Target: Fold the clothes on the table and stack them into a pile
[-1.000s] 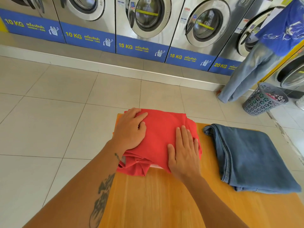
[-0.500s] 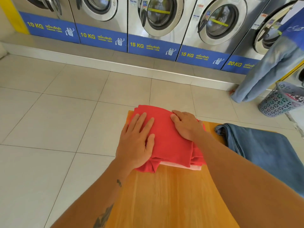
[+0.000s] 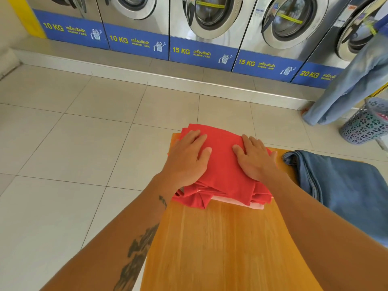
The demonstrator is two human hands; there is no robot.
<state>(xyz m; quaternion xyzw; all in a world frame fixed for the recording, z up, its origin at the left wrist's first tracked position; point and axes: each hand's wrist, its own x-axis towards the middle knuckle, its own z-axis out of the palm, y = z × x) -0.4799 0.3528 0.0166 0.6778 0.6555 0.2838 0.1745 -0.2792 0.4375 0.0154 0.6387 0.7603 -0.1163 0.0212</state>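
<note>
A folded red garment (image 3: pixel 224 164) lies at the far left corner of the wooden table (image 3: pixel 220 248), on top of a white garment (image 3: pixel 237 201) whose edge peeks out at the near side. My left hand (image 3: pixel 186 160) rests flat on the red garment's left part, fingers spread. On its right part my right hand (image 3: pixel 255 159) presses flat too. Folded blue jeans (image 3: pixel 344 190) lie on the table to the right, apart from the red pile.
A row of washing machines (image 3: pixel 210 24) lines the far wall beyond a tiled floor. A person in light jeans (image 3: pixel 352 85) stands at the far right beside a perforated laundry basket (image 3: pixel 367 122).
My right hand slid from the near edge of the red garment up onto its right part. My left hand shifted slightly along the left side. The view moved left.
</note>
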